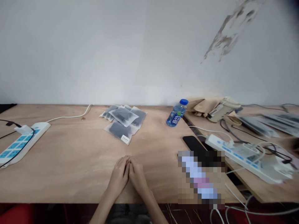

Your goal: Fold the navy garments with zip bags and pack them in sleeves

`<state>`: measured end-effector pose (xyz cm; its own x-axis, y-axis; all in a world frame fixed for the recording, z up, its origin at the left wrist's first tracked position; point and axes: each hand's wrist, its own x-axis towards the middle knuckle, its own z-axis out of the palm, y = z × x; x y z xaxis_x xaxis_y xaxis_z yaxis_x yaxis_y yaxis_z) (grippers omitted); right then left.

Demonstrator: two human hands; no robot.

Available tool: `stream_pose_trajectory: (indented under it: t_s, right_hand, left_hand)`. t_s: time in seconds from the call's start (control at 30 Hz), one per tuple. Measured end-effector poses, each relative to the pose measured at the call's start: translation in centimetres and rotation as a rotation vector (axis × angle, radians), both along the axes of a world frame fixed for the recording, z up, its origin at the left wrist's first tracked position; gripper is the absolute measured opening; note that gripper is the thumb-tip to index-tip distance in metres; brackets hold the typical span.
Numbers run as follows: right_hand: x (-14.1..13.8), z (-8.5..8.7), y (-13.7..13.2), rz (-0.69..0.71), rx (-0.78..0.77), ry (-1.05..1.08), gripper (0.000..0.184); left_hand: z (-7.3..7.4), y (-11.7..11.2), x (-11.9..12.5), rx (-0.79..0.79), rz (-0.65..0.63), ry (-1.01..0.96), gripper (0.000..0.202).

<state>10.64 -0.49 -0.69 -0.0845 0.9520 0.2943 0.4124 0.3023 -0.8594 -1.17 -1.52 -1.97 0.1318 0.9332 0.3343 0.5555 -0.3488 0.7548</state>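
My left hand [118,177] and my right hand [137,175] rest together on the plywood table [70,161], near its front edge, with their fingertips meeting. Neither hand holds an object. Straight ahead, several clear resealable bags of dark items [123,123] lie in an overlapping pile. The nearest is a blue-capped water bottle [177,113], lying on its side farther right, and a black smartphone [193,144] lies to the right of my right hand. A pixelated patch [201,179] hides part of the table beside it.
A white power strip [24,143] with cables lies at the left. Another power strip [243,157] sits on a second table at the right, among tangled cables, kraft paper bags [203,107] and flat packets [259,126]. A white wall stands behind the tables.
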Motion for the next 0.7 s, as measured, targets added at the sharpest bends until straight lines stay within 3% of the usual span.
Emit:
stream_pose_trajectory:
  t_s: [0.5,0.7]
  right_hand:
    - [0.3,0.0,0.3,-0.068,-0.119,-0.038,0.032]
    - [1.7,0.1,1.7,0.008,-0.151,-0.187,0.034]
  left_hand:
    - [-0.2,0.1,0.2,-0.021,0.008,-0.023,0.034]
    - [0.3,0.2,0.6,-0.021,0.007,-0.031,0.033]
